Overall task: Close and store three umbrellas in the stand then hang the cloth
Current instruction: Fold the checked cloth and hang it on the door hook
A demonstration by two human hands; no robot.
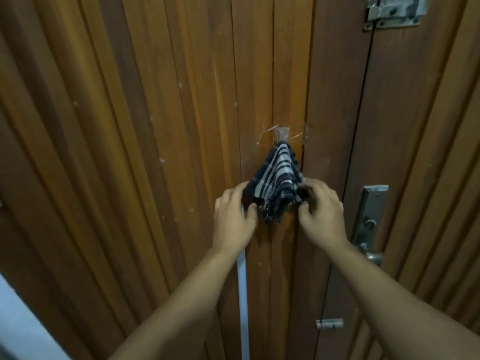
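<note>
Our forearms reach far; left hand (233,216) and right hand (320,209) pinch the striped cloth (279,181) by its lower corners, fingers curled narrow. It hangs from the taped hook (281,133): soft, light, easily slipping off.

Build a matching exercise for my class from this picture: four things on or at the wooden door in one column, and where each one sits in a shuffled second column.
Things
1. dark blue and white striped cloth
2. rusty metal slide bolt
3. silver metal door handle plate
4. small clear hook taped to the door

Places
A. top right corner of the door
B. right of the right hand, on the door's edge
C. between the left hand and the right hand
D. just above the cloth's peak

Pairs: 1-C, 2-A, 3-B, 4-D
</note>
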